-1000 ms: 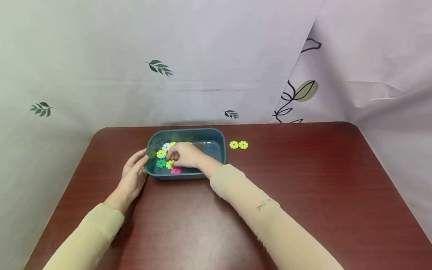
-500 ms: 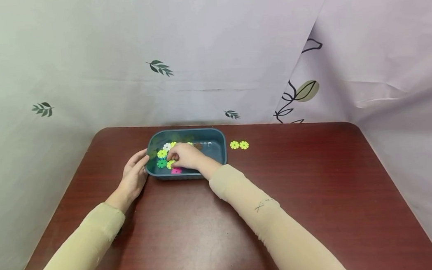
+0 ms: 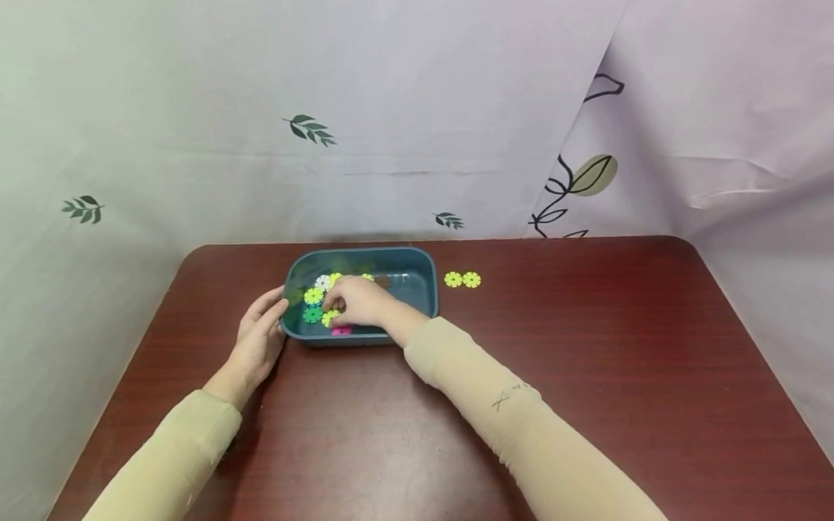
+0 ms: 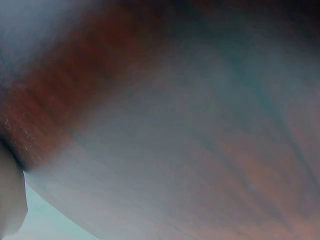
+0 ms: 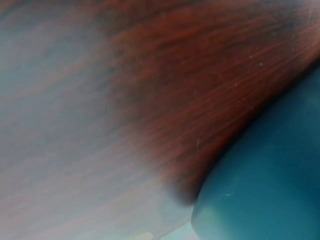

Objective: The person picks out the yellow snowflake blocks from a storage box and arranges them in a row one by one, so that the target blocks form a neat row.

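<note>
Blue tub (image 3: 419, 292) touched by relaxed left grip (image 3: 257, 334); right grip (image 3: 359, 300) curled over discs (image 3: 313, 296), hold unclear; likely picking; next needs pinch.

The counter (image 3: 608, 344) is red-brown with dark wood grain. Near its far edge sits a dark teal tray (image 3: 350, 341) with a yellow disc (image 3: 313, 295), white disc (image 3: 322, 283), green disc (image 3: 312, 314) and pink disc (image 3: 342, 330). The loose pair of discs (image 3: 453, 279) is yellow. Both sleeves (image 3: 151, 476) are cream. Behind, the pale lilac-grey cloth (image 3: 376, 56) carries dark green leaf sprigs (image 3: 311, 130).
</note>
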Demonstrator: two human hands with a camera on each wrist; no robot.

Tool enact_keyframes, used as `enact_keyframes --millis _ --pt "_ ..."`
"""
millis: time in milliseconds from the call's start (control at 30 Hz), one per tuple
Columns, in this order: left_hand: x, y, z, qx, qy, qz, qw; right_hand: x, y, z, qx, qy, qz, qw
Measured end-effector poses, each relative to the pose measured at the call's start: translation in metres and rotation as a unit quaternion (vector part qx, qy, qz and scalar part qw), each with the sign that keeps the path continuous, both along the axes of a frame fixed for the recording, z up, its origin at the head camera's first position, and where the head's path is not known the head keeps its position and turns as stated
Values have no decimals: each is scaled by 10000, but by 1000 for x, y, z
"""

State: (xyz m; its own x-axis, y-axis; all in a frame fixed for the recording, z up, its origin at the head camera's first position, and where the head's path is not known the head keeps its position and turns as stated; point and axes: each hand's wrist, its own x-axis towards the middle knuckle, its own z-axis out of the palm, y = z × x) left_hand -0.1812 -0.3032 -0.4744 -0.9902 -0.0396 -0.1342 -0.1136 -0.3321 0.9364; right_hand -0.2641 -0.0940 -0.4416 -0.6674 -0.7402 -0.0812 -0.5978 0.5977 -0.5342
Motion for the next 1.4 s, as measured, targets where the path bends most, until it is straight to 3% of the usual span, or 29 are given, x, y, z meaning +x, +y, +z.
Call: enact_keyframes --millis 867,1400 --pt "-1 1 3 71 -239 146 9996 1 -1 1 157 -147 112 9997" --pt "-1 2 3 114 -212 151 9996 2 1 5 -339 -557 -171 9977"
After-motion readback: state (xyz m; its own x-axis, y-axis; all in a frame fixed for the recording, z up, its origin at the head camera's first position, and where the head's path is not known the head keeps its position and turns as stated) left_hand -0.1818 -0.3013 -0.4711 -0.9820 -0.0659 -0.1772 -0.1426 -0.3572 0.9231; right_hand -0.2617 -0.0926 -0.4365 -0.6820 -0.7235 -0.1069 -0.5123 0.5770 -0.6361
